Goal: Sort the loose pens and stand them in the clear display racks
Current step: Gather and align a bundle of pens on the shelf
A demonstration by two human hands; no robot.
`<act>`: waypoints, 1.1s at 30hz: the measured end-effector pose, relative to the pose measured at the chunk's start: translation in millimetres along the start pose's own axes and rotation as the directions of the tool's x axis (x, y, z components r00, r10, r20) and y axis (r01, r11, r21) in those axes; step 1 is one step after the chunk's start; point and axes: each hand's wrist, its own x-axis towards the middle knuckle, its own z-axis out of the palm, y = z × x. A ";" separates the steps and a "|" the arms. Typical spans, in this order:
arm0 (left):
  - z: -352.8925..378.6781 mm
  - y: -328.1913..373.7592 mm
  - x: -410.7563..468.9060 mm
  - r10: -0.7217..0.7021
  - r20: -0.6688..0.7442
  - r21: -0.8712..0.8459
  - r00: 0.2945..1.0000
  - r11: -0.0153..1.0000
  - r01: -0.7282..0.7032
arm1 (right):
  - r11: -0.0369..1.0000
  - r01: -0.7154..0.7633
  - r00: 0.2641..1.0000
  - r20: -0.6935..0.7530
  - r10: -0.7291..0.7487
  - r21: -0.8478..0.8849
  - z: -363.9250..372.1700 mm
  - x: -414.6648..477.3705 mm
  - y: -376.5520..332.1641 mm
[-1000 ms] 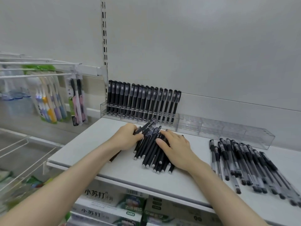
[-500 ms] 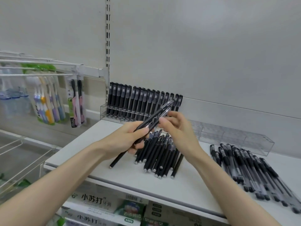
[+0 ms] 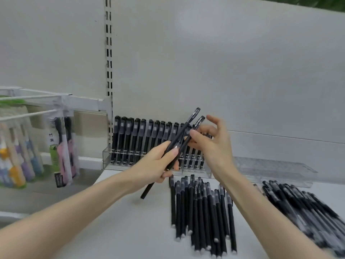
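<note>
My left hand (image 3: 158, 165) grips a small bundle of black pens (image 3: 182, 131), held slanting up to the right in front of the rack. My right hand (image 3: 211, 144) pinches one pen of that bundle between thumb and forefinger, its other fingers spread. Behind them a clear display rack (image 3: 107, 158) holds a row of several black pens standing upright. A second clear rack (image 3: 270, 167) to its right has no pens in it. A pile of loose black pens (image 3: 201, 212) lies on the shelf below my hands.
A second heap of pens with clear barrels (image 3: 302, 208) lies at the right on the white shelf (image 3: 134, 230). Packaged toothbrushes (image 3: 61, 152) hang from hooks at the left. The slotted shelf upright (image 3: 108, 58) runs up the back wall.
Both hands have lifted from the loose pile with a few pens. The left hand raised the bundle in front of the rack and the right hand took hold of one pen in it.
</note>
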 end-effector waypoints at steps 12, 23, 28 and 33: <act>-9.7 -34.2 23.7 0.149 -0.225 -0.016 0.963 0.988 -0.157 | 0.920 0.224 0.962 -0.079 -0.262 -0.322 -8.2 24.2 16.7; -6.3 -50.0 16.8 0.174 -0.243 0.053 0.954 0.985 -0.166 | 0.849 0.337 0.932 0.014 -0.363 -0.407 -18.1 32.3 32.3; -4.1 -45.5 13.7 0.193 -0.231 0.030 0.954 0.981 -0.192 | 0.824 0.314 0.945 0.072 -0.319 -0.471 -22.3 35.1 40.8; -7.4 -49.8 17.7 0.192 -0.290 0.082 0.938 0.981 -0.175 | 0.754 0.291 0.956 0.151 -0.251 -0.589 -25.3 37.7 42.4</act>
